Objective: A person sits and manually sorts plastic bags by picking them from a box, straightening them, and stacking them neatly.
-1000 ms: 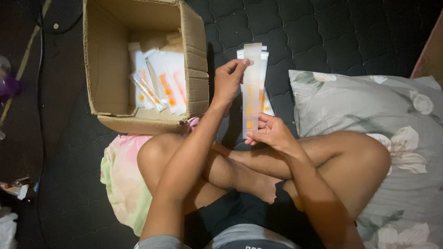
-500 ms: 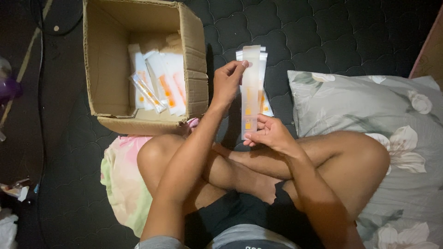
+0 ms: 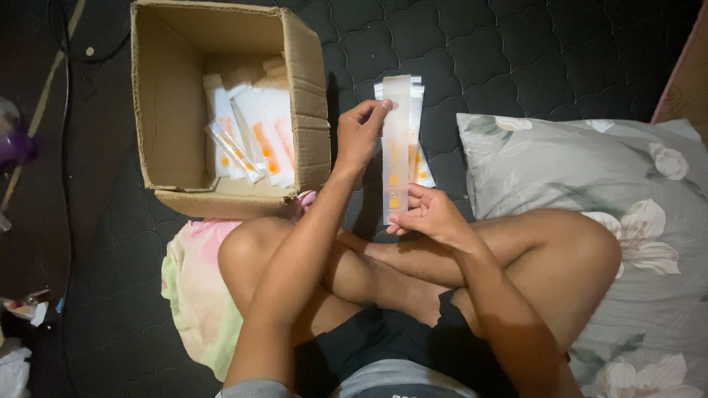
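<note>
Head view only. Person sits cross-legged on a dark quilted mattress, both hands raised at frame centre over the knees.

Left hand: fingers curled together, thumb and fingertips pinching the upper left edge of a stack of long, clear packets. Right hand: palm up, fingers loosely cupped, holding the lower end of that stack; thumb lies across its bottom edge.

Packets: narrow, translucent white with orange marks in the lower half, held upright lengthwise, slightly fanned at top and at lower right. Stack sits between the two hands, just above the shins.

Box: brown cardboard, open, at 10 o'clock from the hands, just beside the left wrist. More packets of the same kind lie jumbled inside, against its right wall.

Pillow: grey, floral, at 3 o'clock, under the right knee.

Cloth: pale pink-green, at 8 o'clock, under the left knee.
</note>
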